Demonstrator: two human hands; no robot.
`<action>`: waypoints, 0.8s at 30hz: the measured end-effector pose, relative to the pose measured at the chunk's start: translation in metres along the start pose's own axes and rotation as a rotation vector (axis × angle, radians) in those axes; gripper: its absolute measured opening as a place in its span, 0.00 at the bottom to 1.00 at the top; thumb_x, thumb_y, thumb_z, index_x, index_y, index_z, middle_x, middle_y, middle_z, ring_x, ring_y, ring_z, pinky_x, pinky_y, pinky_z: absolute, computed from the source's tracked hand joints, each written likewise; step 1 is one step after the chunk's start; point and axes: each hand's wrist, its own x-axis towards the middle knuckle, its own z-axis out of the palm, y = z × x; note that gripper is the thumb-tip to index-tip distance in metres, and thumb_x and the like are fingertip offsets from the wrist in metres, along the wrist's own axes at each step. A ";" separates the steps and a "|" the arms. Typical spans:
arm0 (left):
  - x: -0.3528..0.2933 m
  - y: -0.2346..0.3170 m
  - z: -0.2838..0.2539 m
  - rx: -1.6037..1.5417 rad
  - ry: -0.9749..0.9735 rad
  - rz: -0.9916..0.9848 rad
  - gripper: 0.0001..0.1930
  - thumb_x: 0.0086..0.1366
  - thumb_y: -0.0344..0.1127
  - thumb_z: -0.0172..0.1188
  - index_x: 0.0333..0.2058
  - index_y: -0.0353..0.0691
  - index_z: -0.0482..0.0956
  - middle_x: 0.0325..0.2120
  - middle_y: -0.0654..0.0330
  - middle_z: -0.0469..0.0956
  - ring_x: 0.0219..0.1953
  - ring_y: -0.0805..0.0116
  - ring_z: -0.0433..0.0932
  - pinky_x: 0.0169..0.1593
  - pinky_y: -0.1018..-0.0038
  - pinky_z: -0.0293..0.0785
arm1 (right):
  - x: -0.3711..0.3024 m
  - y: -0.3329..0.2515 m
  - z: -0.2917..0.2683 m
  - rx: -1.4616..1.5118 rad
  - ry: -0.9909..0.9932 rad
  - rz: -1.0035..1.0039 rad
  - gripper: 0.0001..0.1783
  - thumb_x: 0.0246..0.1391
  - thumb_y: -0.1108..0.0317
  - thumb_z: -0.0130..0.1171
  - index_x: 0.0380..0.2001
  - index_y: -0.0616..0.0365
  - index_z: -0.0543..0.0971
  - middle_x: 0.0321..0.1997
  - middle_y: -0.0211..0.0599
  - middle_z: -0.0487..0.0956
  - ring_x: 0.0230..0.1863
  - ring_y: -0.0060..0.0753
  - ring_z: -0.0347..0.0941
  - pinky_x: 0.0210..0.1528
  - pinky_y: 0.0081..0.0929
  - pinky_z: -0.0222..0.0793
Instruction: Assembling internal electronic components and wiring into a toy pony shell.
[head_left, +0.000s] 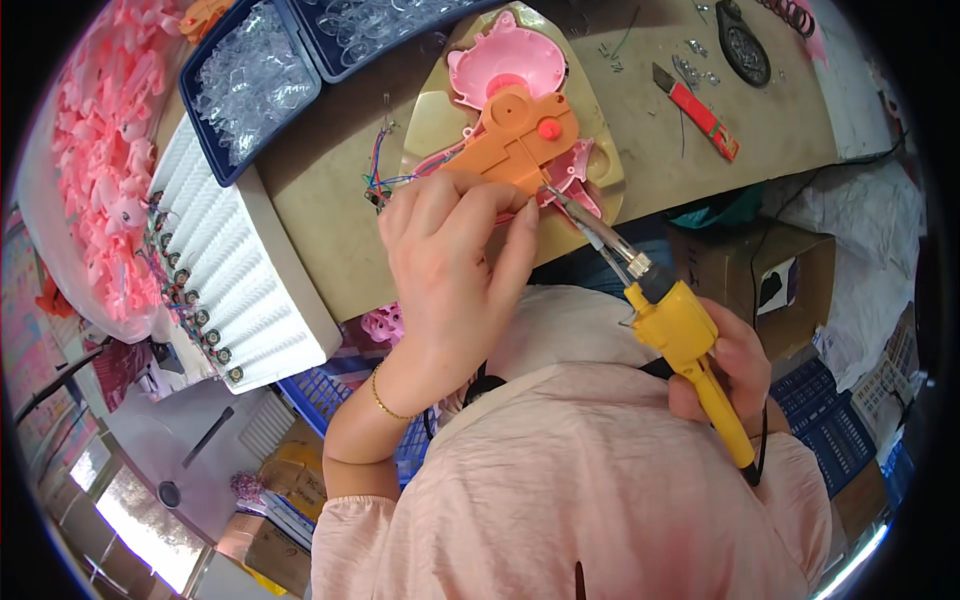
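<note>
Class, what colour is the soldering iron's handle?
The soldering iron's handle is yellow, showing best in the head view.

The left arm point(364, 430) comes from the near left, bent at the elbow. The left hand point(455, 235) reaches farther, back upward, fingers curled, thumb point(519, 243) extended toward the index fingertip. Nearer and to the right, the right hand point(738, 360) is curled in a grip, its wrist partly hidden.
</note>
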 end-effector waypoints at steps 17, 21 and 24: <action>-0.006 -0.004 0.009 -0.003 0.117 0.060 0.06 0.48 0.30 0.64 0.26 0.42 0.77 0.26 0.64 0.72 0.33 0.65 0.70 0.41 0.69 0.59 | 0.006 0.002 0.005 0.021 0.015 -0.022 0.30 0.44 0.69 0.66 0.45 0.59 0.59 0.48 0.69 0.69 0.39 0.51 0.77 0.34 0.33 0.77; -0.006 -0.003 0.008 0.000 0.113 0.056 0.06 0.48 0.30 0.64 0.26 0.42 0.77 0.26 0.64 0.72 0.33 0.65 0.70 0.41 0.69 0.59 | 0.006 0.002 0.004 0.087 -0.001 -0.011 0.29 0.43 0.71 0.67 0.43 0.60 0.60 0.49 0.69 0.68 0.39 0.51 0.77 0.34 0.33 0.77; -0.007 -0.002 0.008 -0.003 0.111 0.052 0.06 0.48 0.30 0.64 0.26 0.42 0.77 0.26 0.64 0.72 0.33 0.64 0.70 0.41 0.69 0.59 | 0.006 0.004 0.012 0.111 0.039 -0.021 0.27 0.43 0.71 0.66 0.43 0.62 0.61 0.49 0.66 0.69 0.39 0.49 0.77 0.36 0.32 0.76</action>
